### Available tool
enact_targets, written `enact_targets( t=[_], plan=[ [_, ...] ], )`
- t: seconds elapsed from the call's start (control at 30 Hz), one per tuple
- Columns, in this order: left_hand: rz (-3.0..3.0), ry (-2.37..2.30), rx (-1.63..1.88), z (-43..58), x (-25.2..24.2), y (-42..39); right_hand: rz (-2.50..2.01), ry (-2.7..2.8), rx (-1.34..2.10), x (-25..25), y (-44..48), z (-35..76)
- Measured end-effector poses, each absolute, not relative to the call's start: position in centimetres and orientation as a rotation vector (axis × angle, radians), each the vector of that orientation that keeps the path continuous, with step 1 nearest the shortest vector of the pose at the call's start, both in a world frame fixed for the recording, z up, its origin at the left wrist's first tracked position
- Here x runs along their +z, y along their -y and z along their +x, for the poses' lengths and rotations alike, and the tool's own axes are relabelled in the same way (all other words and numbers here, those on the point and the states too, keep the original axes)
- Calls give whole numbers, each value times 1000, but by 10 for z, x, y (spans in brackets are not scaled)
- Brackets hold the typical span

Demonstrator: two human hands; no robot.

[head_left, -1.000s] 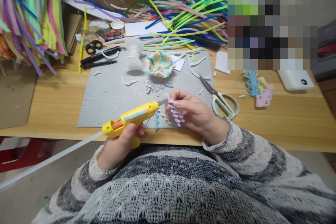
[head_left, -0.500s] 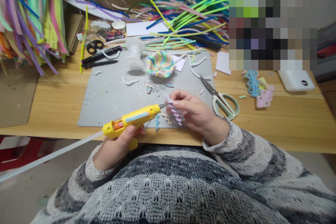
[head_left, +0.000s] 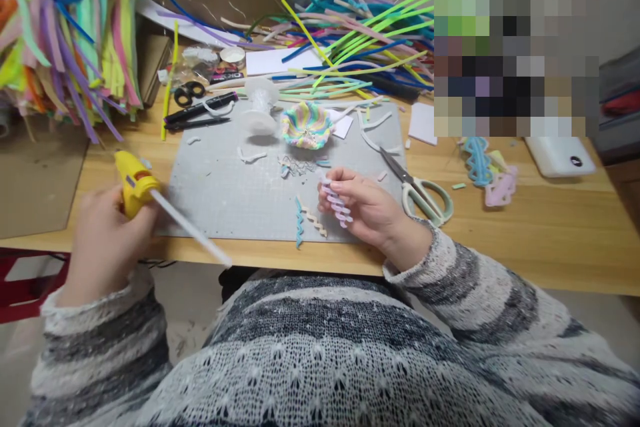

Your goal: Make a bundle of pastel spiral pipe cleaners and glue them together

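Observation:
My left hand (head_left: 107, 240) grips a yellow glue gun (head_left: 133, 180) out at the left edge of the wooden table (head_left: 540, 233), its white glue stick (head_left: 190, 227) trailing toward me. My right hand (head_left: 367, 210) pinches a zigzag-folded lilac pipe cleaner piece (head_left: 336, 203) over the grey cutting mat (head_left: 225, 180). Just left of that hand, a blue wavy strip (head_left: 299, 221) and a cream wavy strip (head_left: 314, 219) lie on the mat. A pastel ruffled flower shape (head_left: 306, 125) sits at the far side of the mat.
Green-handled scissors (head_left: 423, 190) lie right of the mat. A heap of coloured pipe cleaners (head_left: 360, 33) fills the back, and more hang in a bundle (head_left: 65, 33) at the left. Black scissors (head_left: 187, 92), pens and a white spool (head_left: 257, 113) are behind the mat. A white device (head_left: 560, 155) rests far right.
My left hand has swung the glue gun away from the lilac piece, out to the table's left edge. The right hand stays put, still holding the piece.

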State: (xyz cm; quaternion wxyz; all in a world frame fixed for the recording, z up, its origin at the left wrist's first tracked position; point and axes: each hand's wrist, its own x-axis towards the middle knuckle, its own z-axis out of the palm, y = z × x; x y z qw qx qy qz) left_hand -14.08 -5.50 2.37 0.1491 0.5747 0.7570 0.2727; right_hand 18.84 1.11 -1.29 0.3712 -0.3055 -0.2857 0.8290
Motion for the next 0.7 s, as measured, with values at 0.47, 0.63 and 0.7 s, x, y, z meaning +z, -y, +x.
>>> enact_targets(
  t=[0.47, 0.63, 0.7],
  plan=[
    [2059, -2013, 706, -52, 26, 60, -839, 752, 2036, -18, -18, 189],
    [2061, -1748, 394, 14, 6, 53, -864, 839, 1980, -18, -20, 189],
    [2112, -1752, 332, 24, 3, 49, -861, 843, 1975, -19, -20, 188]
  ],
)
